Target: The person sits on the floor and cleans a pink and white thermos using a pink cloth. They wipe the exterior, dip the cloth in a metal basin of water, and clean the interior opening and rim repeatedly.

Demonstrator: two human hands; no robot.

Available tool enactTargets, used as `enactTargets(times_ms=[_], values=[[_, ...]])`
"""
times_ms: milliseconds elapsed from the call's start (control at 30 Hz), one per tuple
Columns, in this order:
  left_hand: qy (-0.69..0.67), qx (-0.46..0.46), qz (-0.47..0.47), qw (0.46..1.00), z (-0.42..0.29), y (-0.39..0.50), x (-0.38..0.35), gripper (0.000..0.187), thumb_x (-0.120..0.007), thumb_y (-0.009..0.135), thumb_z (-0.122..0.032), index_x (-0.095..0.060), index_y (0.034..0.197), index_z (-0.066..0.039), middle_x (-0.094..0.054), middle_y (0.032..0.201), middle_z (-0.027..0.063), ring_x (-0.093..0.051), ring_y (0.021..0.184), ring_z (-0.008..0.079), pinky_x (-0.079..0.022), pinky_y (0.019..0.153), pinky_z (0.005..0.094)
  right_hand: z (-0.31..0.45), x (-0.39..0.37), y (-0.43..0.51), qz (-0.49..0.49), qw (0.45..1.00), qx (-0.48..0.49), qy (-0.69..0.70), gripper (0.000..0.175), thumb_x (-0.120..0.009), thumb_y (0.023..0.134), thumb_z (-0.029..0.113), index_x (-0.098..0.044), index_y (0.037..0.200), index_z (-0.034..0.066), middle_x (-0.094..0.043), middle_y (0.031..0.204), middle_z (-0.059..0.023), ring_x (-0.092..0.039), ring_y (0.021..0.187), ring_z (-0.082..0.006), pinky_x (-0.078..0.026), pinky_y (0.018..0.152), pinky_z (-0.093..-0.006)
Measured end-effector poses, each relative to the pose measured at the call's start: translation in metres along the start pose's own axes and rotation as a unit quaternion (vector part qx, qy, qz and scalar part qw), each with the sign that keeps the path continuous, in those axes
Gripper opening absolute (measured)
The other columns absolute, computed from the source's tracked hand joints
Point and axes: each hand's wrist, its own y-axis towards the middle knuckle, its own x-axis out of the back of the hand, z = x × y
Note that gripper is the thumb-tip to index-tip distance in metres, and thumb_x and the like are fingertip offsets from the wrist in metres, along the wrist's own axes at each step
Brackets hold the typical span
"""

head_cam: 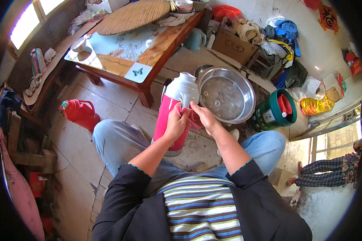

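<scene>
A pink vacuum flask with a white plastic top stands slightly tilted between my knees. My left hand grips a pink cloth against the flask's side, just below the white part. My right hand is at the cloth's other side, fingertips by the flask's shoulder; its fingers are partly hidden, so its hold on the cloth is unclear. Just beyond it, a round stainless steel basin holds cloudy water with some bubbles. A red vacuum flask with a pale green stopper is on the floor to the left.
Ahead is a low wooden table with a round woven mat and a bowl. Green buckets with a red item inside stand right of the basin. Behind are a cardboard box and piled clothes. A person stands at the far right.
</scene>
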Motion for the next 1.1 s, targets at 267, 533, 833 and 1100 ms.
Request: enactTargets(times_ms=[267, 533, 833, 1100], values=[[0.159, -0.084, 0.003, 0.984, 0.006, -0.004, -0.013, 0.017, -0.058, 0.101, -0.005, -0.05, 0.114, 0.002, -0.064, 0.072, 0.0195, -0.066, 0.06, 0.03, -0.052, 0.057, 0.043, 0.001, -0.015, 0.019, -0.116, 0.992, -0.04, 0.013, 0.034, -0.079, 0.09, 0.034, -0.073, 0.082, 0.0005, -0.067, 0.069, -0.0061, -0.061, 0.053, -0.017, -0.049, 0.05, -0.0334], [0.118, 0.045, 0.09, 0.988, -0.062, 0.004, 0.01, 0.02, -0.058, 0.104, -0.007, -0.065, 0.12, 0.002, -0.073, 0.084, 0.0166, -0.071, 0.075, 0.0205, -0.056, 0.067, 0.0372, -0.02, 0.017, 0.044, -0.123, 0.961, 0.109, -0.222, 0.047, -0.077, 0.092, 0.041, -0.074, 0.074, -0.002, -0.072, 0.066, -0.011, -0.068, 0.06, -0.0156, -0.053, 0.059, -0.034], [0.208, -0.094, -0.006, 0.974, -0.101, -0.005, 0.035, 0.029, -0.063, 0.099, -0.007, -0.067, 0.127, -0.002, -0.07, 0.085, 0.0198, -0.07, 0.068, 0.0245, -0.055, 0.065, 0.0367, 0.07, -0.037, 0.006, -0.041, 0.987, 0.128, -0.088, 0.031, -0.076, 0.095, 0.024, -0.072, 0.079, -0.003, -0.071, 0.069, -0.0093, -0.064, 0.054, -0.0128, -0.05, 0.048, -0.0274], [-0.066, -0.086, -0.098, 0.989, -0.149, 0.014, -0.005, 0.031, -0.055, 0.105, -0.003, -0.066, 0.135, 0.0, -0.077, 0.103, 0.0094, -0.072, 0.083, 0.0177, -0.057, 0.075, 0.031, 0.143, -0.031, 0.004, 0.031, 0.988, 0.14, 0.052, 0.025, -0.076, 0.095, 0.021, -0.074, 0.093, -0.0038, -0.075, 0.081, -0.0114, -0.073, 0.065, -0.0171, -0.059, 0.06, -0.0268]])
